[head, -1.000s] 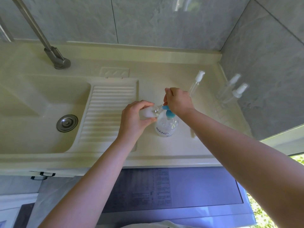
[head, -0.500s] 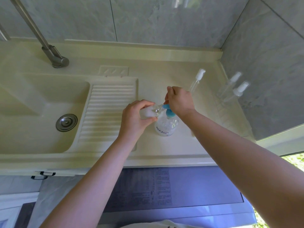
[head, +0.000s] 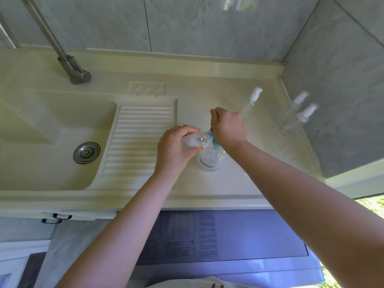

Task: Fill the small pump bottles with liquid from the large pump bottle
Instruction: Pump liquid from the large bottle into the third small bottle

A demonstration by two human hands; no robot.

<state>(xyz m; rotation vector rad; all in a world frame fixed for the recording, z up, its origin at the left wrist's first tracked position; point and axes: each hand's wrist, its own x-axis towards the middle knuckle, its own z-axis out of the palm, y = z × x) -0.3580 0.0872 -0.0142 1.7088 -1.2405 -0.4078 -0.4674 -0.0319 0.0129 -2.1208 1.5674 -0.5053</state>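
The large clear pump bottle (head: 212,160) with a blue pump head (head: 214,141) stands on the cream counter (head: 239,183). My right hand (head: 227,126) sits curled over the blue pump head, covering most of it. My left hand (head: 176,146) grips a small clear bottle (head: 192,141), tilted with its mouth against the blue spout. Another small pump bottle (head: 250,102) with a white top stands just behind my right hand. Against the right wall stand two more small pump bottles (head: 299,113).
A sink basin (head: 52,142) with a metal drain (head: 86,152) lies at the left, next to a ribbed washboard (head: 137,140). A metal tap (head: 70,67) rises at the back left. Grey tiled walls close the back and right. A washing machine top (head: 207,246) lies below the counter edge.
My right hand has shifted slightly on the blue pump head. My left hand keeps the small bottle at the spout. The other bottles have not moved.
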